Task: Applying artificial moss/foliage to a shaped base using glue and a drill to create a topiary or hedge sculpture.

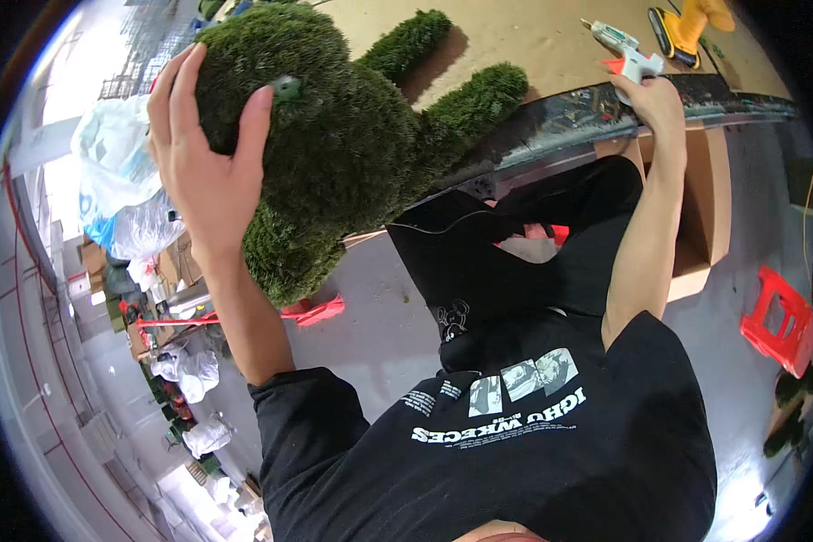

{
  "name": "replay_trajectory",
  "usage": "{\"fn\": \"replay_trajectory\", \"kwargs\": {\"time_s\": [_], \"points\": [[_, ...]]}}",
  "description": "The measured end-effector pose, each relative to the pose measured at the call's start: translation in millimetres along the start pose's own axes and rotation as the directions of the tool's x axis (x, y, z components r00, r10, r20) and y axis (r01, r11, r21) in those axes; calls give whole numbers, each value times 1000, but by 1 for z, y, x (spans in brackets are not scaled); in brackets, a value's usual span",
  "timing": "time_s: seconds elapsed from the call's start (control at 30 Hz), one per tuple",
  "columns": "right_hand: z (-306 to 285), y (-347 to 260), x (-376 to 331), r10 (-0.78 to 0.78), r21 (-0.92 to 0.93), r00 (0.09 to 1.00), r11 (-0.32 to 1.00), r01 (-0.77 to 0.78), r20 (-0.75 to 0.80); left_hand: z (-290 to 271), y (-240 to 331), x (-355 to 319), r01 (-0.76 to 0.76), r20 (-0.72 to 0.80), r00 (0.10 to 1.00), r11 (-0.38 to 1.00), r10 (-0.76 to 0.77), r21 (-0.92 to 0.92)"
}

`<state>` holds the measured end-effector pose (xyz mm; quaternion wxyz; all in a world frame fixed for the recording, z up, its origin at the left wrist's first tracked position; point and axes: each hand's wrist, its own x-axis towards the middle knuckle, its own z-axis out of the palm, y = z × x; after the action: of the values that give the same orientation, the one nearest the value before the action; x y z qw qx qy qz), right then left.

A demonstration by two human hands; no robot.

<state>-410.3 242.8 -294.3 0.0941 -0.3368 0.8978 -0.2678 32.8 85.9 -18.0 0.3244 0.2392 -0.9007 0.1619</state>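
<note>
Green turf figure [357, 149] sits at 11 o'clock in the head view: shaggy rounded body, two stubby limbs pointing to about 2 o'clock, another lobe hanging off its 7 o'clock side. Small round green piece [285, 88] sits on its upper lobe.

Your left hand [212, 149] is on the 9 o'clock side of that lobe. Forearm rises from 6 o'clock, fingers stretch up toward 12, thumb angled to 1. Thumb and fingers are apart, spread on the turf; can't tell how hard they press. Thumb tip is just beside the round piece; can't tell if they touch. Most of the figure lies at 3 o'clock from this hand.

Your right hand [657, 101] is at 2 o'clock, arm reaching up, fingers closed around the handle of the glue gun [641, 67]. Nozzle points to 10 o'clock. Figure is at 9 o'clock from this grip, well apart.

Around you: table [515, 34] under the figure and gun, yellow-and-black tool [682, 34] at 1 o'clock from the gun, cardboard box [712, 194] below your right hand, red plastic stool [775, 327] at 3 o'clock, plastic bags [117, 154] at 10.
</note>
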Motion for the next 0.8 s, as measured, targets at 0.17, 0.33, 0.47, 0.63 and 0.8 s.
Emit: {"fn": "replay_trajectory", "kwargs": {"time_s": [0.17,0.33,0.47,0.63,0.8], "points": [[-29,-43,-65,68,786,934,522,-333,350,-6,-3,-1,-1,-8,1000,1000,1,29],[-46,-97,-138,-519,940,852,-249,-232,73,-1,-1,2,-15,-20,1000,1000,16,16],[-45,-142,-167,-603,964,785,-93,-247,144,-7,4,0,10,25,1000,1000,-11,16],[-37,-193,-204,-613,981,779,-33,-190,130,-7,5,1,-3,7,1000,1000,3,26],[-22,-232,-219,-524,998,852,52,33,-1,-6,5,1,-13,-9,1000,1000,13,-2]]}}
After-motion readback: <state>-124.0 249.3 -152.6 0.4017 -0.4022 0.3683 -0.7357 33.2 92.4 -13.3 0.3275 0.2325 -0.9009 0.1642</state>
